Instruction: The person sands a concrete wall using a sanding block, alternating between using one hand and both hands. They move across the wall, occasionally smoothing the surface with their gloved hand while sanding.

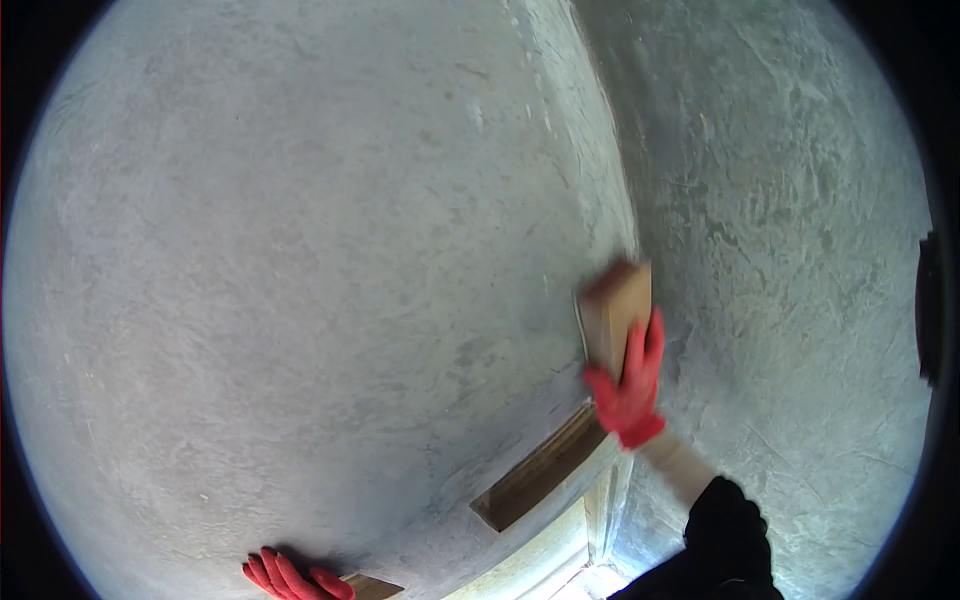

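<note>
My right hand [630, 385], in a red glove, is wrapped round a brown sanding block [613, 310]. The block looks wooden, with a thin pale edge along the wall side, and its far end is slightly blurred. It lies against the grey plastered wall [300, 250] close to the inside corner. Low in the view, my left hand [295, 577], gloved in red too, rests with fingers stretched out by the wall's lower edge. It is next to a small wood-coloured recess [375, 586], partly cut off by the frame. No object shows in it.
A long rectangular slot [540, 470] opens in the wall below the block. To the right, a second, rougher grey wall [780, 220] meets the first at the corner. Bright light [595, 582] comes from the bottom. A dark object [929, 310] stands at the right edge.
</note>
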The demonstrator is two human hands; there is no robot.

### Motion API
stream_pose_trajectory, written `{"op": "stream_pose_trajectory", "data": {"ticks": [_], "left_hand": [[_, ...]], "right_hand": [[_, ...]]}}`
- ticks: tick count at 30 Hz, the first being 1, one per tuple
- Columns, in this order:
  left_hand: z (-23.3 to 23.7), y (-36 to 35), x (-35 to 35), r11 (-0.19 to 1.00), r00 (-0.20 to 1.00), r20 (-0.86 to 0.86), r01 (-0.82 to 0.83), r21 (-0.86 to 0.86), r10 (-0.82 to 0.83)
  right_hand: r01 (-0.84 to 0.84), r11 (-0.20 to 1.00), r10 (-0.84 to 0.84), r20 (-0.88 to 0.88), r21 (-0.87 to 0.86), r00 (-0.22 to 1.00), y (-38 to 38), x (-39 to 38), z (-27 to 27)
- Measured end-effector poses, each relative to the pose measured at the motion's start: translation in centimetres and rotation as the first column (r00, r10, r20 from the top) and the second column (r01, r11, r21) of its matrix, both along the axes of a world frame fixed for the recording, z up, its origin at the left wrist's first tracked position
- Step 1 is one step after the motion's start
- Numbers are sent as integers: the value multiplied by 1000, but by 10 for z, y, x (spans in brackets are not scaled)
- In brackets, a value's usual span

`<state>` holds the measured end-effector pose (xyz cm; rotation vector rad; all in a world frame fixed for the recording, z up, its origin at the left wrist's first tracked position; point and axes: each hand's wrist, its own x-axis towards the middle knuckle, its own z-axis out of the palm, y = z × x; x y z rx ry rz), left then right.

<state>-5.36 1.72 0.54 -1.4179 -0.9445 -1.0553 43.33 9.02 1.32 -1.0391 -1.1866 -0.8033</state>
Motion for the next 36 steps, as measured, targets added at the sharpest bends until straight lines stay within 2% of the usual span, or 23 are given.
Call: {"op": "stream_pose_trajectory", "data": {"ticks": [1, 4, 6, 8, 10, 12, 14, 15, 17, 18, 19, 20, 21, 22, 25, 26, 27, 29, 30, 31, 32, 35, 36], "left_hand": [[-3, -2, 1, 1000, 1000, -1, 3, -11, -3], [5, -1, -3, 1000, 999, -36, -7, -9, 7], [4, -5, 0, 998, 999, -32, -29, -58, 27], [2, -2, -1, 998, 999, -46, -18, -52, 15], [2, -5, 3, 997, 999, 21, -34, -70, 36], [-2, -5, -1, 997, 999, 17, -36, -68, 37], [-3, -5, -3, 997, 999, 7, -31, -71, 32], [-3, -6, -2, 997, 999, 15, -33, -71, 34], [-3, -4, -4, 998, 999, 31, -30, -52, 32], [-2, -3, -7, 999, 1000, -3, -7, -42, 7], [-1, -1, -7, 1000, 999, -28, 16, -27, -17], [3, -2, -4, 1000, 1000, 0, 19, 2, -19], [5, -9, 2, 999, 999, 21, 42, -31, -41], [7, -12, 7, 996, 997, 39, 65, -65, -62], [10, -18, 13, 996, 996, 74, 50, -77, -45], [10, -17, 16, 994, 994, 87, 75, -79, -68], [10, -17, 16, 995, 994, 91, 66, -75, -59], [7, -17, 14, 995, 994, 97, 65, -77, -58], [6, -16, 13, 995, 994, 94, 62, -75, -55], [5, -15, 12, 997, 994, 105, 47, -64, -40], [4, -16, 11, 996, 995, 99, 40, -85, -31], [1, -17, 11, 994, 995, 95, 21, -103, -11], [2, -17, 10, 994, 996, 87, 26, -106, -17]], "right_hand": [[70, 993, -73, -39, -93, 997, 0, -4, -59], [79, 997, -79, -100, 2, 992, 3, -17, -43], [29, 998, -33, 71, 48, 997, -2, -4, 47], [-6, 990, -6, 84, 139, 996, 1, -2, 156], [-2, 981, -5, 36, 192, 999, 9, 3, 251], [-44, 979, 35, 49, 200, 998, 7, 4, 296], [52, 994, -37, -155, 96, 987, 4, 3, 308], [-24, 983, 29, -24, 180, 999, 6, 5, 287], [32, 979, -36, 17, 203, 999, 4, 1, 212], [6, 983, -18, 67, 183, 998, -3, -5, 160], [53, 990, -61, 54, 128, 997, -7, -12, 99], [-86, 990, 69, -146, -113, 987, -6, -21, 20], [-260, 965, 259, -102, -1, 961, -6, -28, -17], [-63, 998, 61, 99, 21, 993, -5, -23, -42], [51, 997, -59, 158, 57, 986, -16, -27, 58], [69, 993, -86, 198, 92, 976, -12, -24, 120], [-1, 983, -43, 237, 185, 971, -6, -24, 183], [-13, 957, -46, 194, 291, 980, 2, -35, 302], [124, 829, -378, 383, 545, 843, 13, -27, 360], [46, 981, -111, 349, 191, 931, -3, -38, 407], [3, 995, -5, 28, 103, 1000, -16, -60, 460], [-80, 984, 84, -19, 161, 996, -19, -76, 498], [-80, 991, 84, -29, 106, 996, -19, -73, 498]]}}
